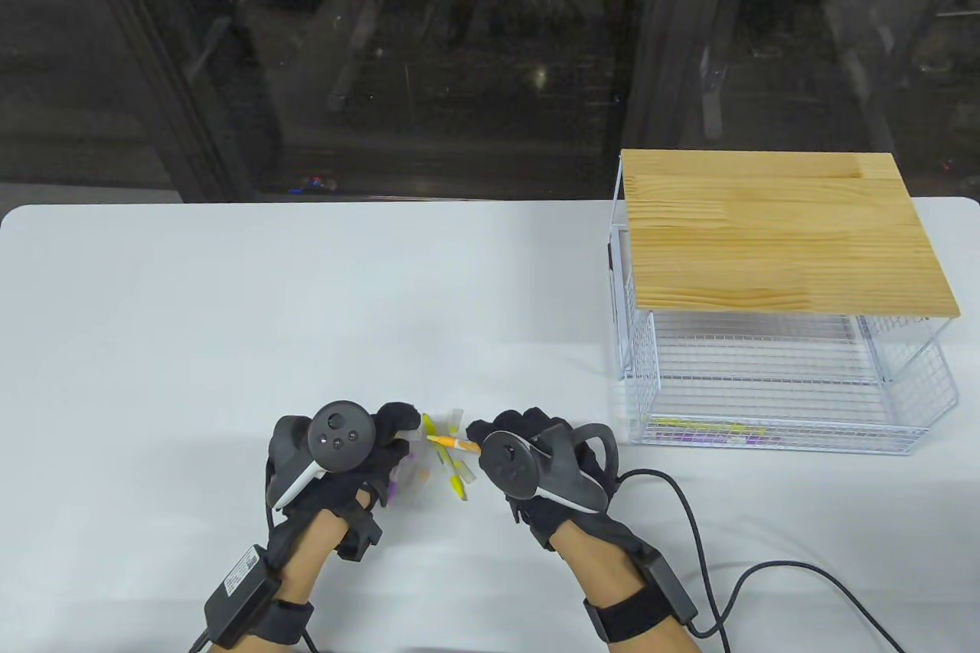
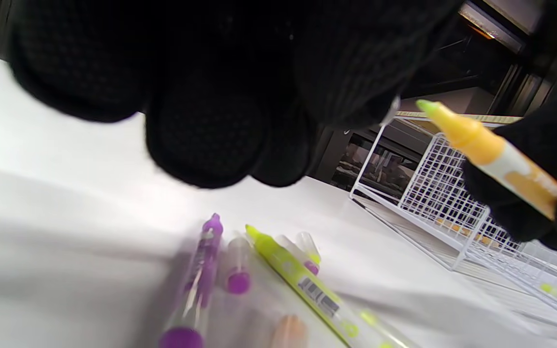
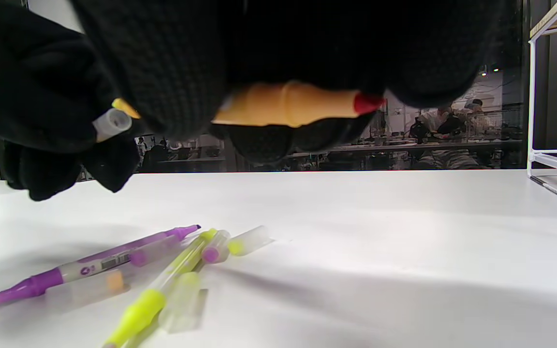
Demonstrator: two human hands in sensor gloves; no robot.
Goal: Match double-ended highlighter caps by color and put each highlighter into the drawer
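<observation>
My right hand grips an orange highlighter just above the table, its bare tip pointing left. In the right wrist view the orange barrel runs under my fingers, and its other end shows a red tip. My left hand faces that tip and pinches a clear cap with an orange inner end. Below them on the table lie a yellow highlighter, a purple highlighter and loose clear caps. The white wire drawer stands pulled out at the right.
The drawer sits under a wire rack with a wooden top and holds several highlighters. A black cable runs from my right wrist across the table's front right. The white table's far edge meets dark glass.
</observation>
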